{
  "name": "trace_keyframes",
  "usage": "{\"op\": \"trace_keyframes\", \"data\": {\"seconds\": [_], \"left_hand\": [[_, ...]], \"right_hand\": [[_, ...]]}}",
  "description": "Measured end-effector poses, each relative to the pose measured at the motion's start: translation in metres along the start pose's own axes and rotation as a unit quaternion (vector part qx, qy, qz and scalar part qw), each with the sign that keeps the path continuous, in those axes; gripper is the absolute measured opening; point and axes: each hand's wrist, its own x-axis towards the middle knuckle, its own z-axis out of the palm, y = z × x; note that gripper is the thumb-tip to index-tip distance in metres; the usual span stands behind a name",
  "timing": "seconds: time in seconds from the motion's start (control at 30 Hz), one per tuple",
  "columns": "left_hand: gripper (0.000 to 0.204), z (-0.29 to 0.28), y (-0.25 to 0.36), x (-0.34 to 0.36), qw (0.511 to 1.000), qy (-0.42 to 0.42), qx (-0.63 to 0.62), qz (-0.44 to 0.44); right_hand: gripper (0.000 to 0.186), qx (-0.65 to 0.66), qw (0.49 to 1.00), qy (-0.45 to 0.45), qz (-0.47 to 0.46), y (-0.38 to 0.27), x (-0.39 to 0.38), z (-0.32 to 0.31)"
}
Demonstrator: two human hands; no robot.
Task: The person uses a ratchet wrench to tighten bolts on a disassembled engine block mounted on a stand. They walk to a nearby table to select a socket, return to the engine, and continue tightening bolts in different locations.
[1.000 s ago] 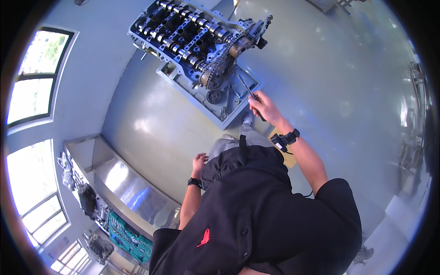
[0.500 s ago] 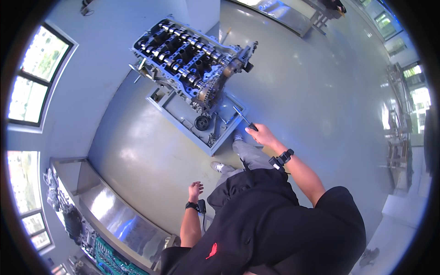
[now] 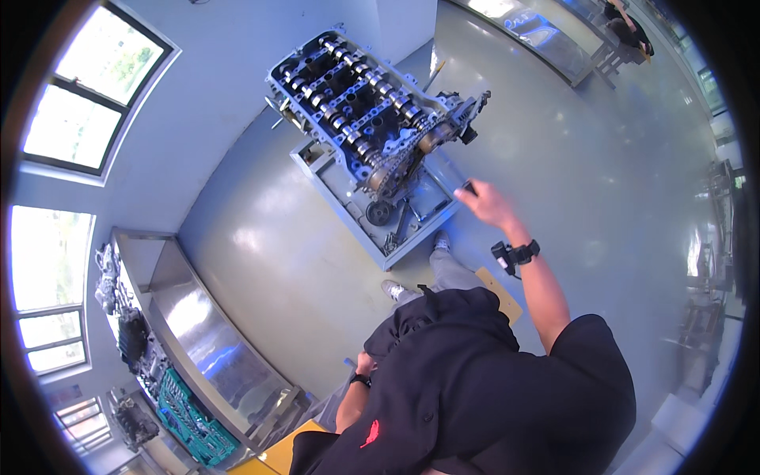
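My right hand [image 3: 488, 203] is closed around a black-handled tool [image 3: 469, 188] with a thin metal shaft. Motion blurs the shaft, which points up and left toward the timing-chain end of an engine [image 3: 360, 107]. Two camshafts [image 3: 336, 119] lie exposed along the engine's top, and a chain [image 3: 388, 170] shows at its near end. The hand is to the right of the engine, apart from it. My left hand [image 3: 366, 364] is low beside my waist against the dark clothing, its fingers mostly hidden.
Under the engine is a grey stand tray [image 3: 348, 226] holding a black pulley [image 3: 378, 213] and loose metal tools. A metal workbench [image 3: 194, 317] at lower left bears engine parts and a green tool case [image 3: 190, 416]. Behind me are wooden stool tops [image 3: 500, 294]. Another person [image 3: 629, 32] is far right.
My right hand has risen with the tool, closer to the engine. My left hand has drawn in to my waist. The whole view has shifted, with the engine now further right.
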Motion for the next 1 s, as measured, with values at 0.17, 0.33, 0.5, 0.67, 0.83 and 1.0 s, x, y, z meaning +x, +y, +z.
{"op": "trace_keyframes", "data": {"seconds": [0.17, 0.33, 0.5, 0.67, 0.83, 1.0], "left_hand": [[0.024, 0.042, 0.04, 0.005, 0.999, -0.018, 0.013, 0.042], [0.027, 0.118, 0.15, -0.006, 0.989, 0.076, 0.117, 0.043], [0.028, 0.152, 0.198, -0.011, 0.989, 0.085, 0.09, 0.078], [0.026, 0.168, 0.181, -0.018, 0.992, 0.114, 0.048, 0.029], [0.026, 0.168, 0.13, -0.033, 0.989, 0.146, -0.006, 0.008], [0.025, 0.174, 0.072, -0.05, 0.979, 0.135, 0.106, 0.107]], "right_hand": [[0.034, -0.043, 0.994, -0.098, 0.026, -0.01, 0.032, 0.021], [0.037, 0.255, 0.953, -0.019, 0.162, -0.002, 0.041, 0.037], [0.034, 0.245, 0.962, -0.049, 0.106, 0.009, 0.05, 0.019], [0.03, 0.542, 0.811, -0.111, 0.191, 0.005, 0.055, 0.033], [0.032, 0.465, 0.849, -0.16, 0.192, 0.009, 0.075, 0.03], [0.032, 0.008, 0.962, -0.224, -0.157, 0.036, 0.079, 0.015]]}}
